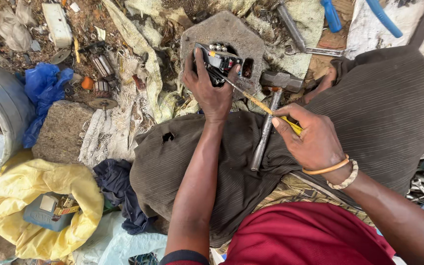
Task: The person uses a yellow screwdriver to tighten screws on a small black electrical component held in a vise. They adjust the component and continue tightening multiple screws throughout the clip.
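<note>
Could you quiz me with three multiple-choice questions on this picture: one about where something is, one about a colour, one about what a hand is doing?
1. Where does the hammer lie?
A. across the lap
B. inside the drum
C. in the yellow bag

2. What colour is the screwdriver handle?
A. red
B. yellow
C. green

3. What is the left hand doing?
A. resting open
B. pointing
C. gripping the black part

Answers: 1 A, it rests on the trousers; 2 B, yellow shows in the right hand; 3 C, its fingers wrap the part.

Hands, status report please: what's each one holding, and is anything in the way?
Left hand grips black electrical part on stone slab. Right hand holds yellow-handled screwdriver, tip at the part. Hammer lies on lap beneath.
</note>
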The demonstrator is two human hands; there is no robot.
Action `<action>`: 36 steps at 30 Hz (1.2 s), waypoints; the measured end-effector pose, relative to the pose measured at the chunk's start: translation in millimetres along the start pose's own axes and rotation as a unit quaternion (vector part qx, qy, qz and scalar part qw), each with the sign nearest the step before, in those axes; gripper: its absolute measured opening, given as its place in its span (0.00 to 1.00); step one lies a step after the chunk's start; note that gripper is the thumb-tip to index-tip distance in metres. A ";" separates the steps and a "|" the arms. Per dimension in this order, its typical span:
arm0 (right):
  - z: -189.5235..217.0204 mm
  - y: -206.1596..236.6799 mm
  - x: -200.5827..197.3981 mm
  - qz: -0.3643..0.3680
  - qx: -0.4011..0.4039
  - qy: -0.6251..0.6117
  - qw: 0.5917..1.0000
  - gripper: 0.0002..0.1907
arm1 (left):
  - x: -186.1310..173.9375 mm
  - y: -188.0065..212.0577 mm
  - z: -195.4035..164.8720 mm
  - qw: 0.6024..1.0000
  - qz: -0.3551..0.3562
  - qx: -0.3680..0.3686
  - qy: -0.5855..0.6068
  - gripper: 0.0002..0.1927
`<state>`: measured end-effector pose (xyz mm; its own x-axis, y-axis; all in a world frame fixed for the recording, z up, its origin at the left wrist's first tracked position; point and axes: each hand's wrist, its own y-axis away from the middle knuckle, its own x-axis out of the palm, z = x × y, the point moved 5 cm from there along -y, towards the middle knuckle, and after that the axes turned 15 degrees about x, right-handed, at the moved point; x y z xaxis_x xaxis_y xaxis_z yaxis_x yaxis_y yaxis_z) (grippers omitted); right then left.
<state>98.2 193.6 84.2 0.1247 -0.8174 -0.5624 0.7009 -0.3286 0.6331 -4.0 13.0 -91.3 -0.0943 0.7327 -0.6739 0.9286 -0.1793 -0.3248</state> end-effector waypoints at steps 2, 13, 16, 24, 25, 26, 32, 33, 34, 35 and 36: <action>0.9 2.0 3.7 -0.008 -0.025 -0.034 0.999 0.10 | 0.3 1.3 0.7 1.000 0.001 0.003 -0.005 0.53; -31.3 -26.2 11.1 0.118 0.044 -0.154 0.980 0.14 | -0.2 1.3 -3.7 1.000 0.003 0.012 -0.022 0.52; -39.9 -29.3 11.3 0.164 0.187 -0.100 0.963 0.22 | -1.3 1.2 -6.1 0.999 -0.006 0.034 -0.020 0.51; -18.6 -28.7 4.2 0.116 0.032 -0.084 0.989 0.20 | -2.1 -0.5 -6.3 0.999 -0.003 0.049 -0.021 0.50; -24.5 -31.0 6.3 0.130 0.080 -0.099 0.983 0.20 | -1.8 -0.5 -6.5 0.999 -0.001 0.050 -0.019 0.50; -30.5 -32.4 9.5 0.146 0.127 -0.115 0.974 0.20 | -1.4 -0.4 -6.1 0.999 0.003 0.045 -0.022 0.50; -21.3 -27.8 12.4 -0.009 -0.094 0.145 0.985 0.21 | -0.6 -0.9 -6.6 0.998 -0.006 0.055 -0.022 0.50; -12.4 -18.5 14.1 -0.094 -0.223 0.280 0.929 0.22 | -0.6 -1.0 -7.1 0.998 -0.010 0.058 -0.030 0.51; -13.8 -16.5 16.4 -0.095 -0.230 0.293 0.923 0.23 | -1.3 -1.6 -7.6 0.997 -0.013 0.063 -0.039 0.51; -16.2 -15.2 16.0 -0.100 -0.232 0.310 0.917 0.25 | -0.8 -1.6 -8.4 0.997 -0.009 0.065 -0.036 0.51; -18.9 -14.6 14.2 -0.105 -0.233 0.325 0.910 0.26 | -1.3 -1.7 -8.6 0.997 -0.004 0.066 -0.033 0.51</action>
<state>103.0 195.8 56.9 0.2372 -0.2564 -0.9370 0.9601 -0.0853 0.2664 -2.3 18.0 -84.2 -0.1284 0.6904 -0.7119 0.8729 -0.2620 -0.4115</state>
